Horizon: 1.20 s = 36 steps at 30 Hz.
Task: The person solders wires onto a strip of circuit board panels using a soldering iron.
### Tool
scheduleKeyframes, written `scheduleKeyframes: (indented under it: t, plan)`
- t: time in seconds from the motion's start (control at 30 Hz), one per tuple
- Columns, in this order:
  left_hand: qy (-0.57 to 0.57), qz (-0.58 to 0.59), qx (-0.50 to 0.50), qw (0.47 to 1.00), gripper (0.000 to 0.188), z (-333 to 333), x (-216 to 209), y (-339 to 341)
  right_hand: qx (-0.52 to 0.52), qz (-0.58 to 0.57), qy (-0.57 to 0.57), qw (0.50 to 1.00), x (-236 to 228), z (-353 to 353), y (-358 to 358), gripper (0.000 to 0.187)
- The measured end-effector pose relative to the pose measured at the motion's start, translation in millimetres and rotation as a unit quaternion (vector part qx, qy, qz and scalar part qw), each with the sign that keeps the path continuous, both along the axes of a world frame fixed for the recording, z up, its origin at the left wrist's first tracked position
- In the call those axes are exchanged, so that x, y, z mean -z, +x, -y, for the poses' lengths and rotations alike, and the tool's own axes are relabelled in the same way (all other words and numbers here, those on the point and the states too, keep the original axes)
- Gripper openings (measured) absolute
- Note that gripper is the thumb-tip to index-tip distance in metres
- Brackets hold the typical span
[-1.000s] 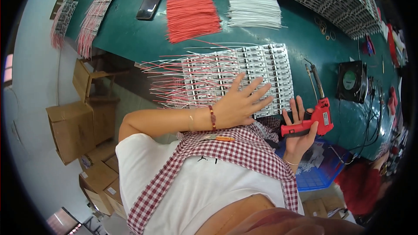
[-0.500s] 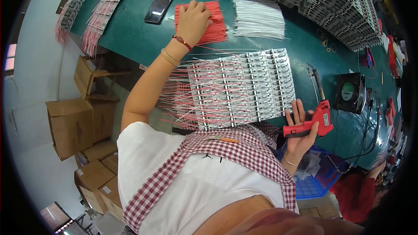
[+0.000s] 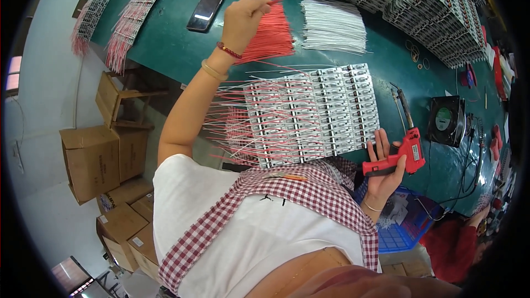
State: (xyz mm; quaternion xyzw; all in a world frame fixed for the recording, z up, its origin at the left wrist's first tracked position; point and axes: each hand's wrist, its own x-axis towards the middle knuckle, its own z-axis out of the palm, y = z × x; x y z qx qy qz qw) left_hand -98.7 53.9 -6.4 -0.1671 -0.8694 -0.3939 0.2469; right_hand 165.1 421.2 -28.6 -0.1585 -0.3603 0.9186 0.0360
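Note:
My left hand (image 3: 242, 21) is over the left side of a pile of red wires (image 3: 274, 34), its fingers pinched together at the far edge with red wire at their tips. How many wires they hold is too small to tell. In my right hand (image 3: 382, 181) rests a red soldering gun (image 3: 411, 153), lying across the palm under the thumb, other fingers stretched out. Its metal tip points away from me. Between my hands lies a panel of small circuit boards (image 3: 326, 113), with red and white wires sticking out to the left.
White wires (image 3: 334, 25) lie right of the red pile. Stacked board panels (image 3: 430, 16) stand far right. A black fan (image 3: 446, 121) is beyond the soldering gun. A phone (image 3: 208, 8) and wired panels (image 3: 138, 16) are on the left. A blue basket (image 3: 400, 234) sits below the table edge.
My left hand has shifted from the middle of the red pile toward its far left edge, its fingertips now pinched there. My right hand keeps the soldering gun in nearly the same place.

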Motion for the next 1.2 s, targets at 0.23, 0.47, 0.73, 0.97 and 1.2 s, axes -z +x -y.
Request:
scheduleKeyframes:
  t: [0.23, 0.47, 0.73, 0.97, 1.2]
  plan:
    - [-0.313, -0.079, -0.01, 0.946, 0.009, -4.9, 30.0, 2.8, -0.001, -0.004, -0.016, 1.0, 1.7, -0.3, -0.3, 0.039]
    - [-0.114, -0.023, -0.027, 0.993, 0.011, -4.0, 1.7, 5.1, 0.009, 0.001, -0.015, 1.0, 1.6, 0.2, -1.4, 0.038]
    - [0.466, 0.109, 0.045, 0.877, 0.028, -78.9, -3.8, 58.8, 0.015, 0.003, -0.017, 1.0, 2.8, -0.9, -1.4, 0.037]
    - [0.151, 0.097, -0.002, 0.984, 0.019, -57.1, -9.5, 38.2, 0.025, 0.007, -0.005, 1.0, 4.1, 0.8, -2.6, 0.037]
    - [-0.26, 0.02, -0.005, 0.965, 0.012, -3.7, 29.9, -2.5, 0.017, -0.002, -0.017, 1.0, 6.3, 0.0, -2.6, 0.037]
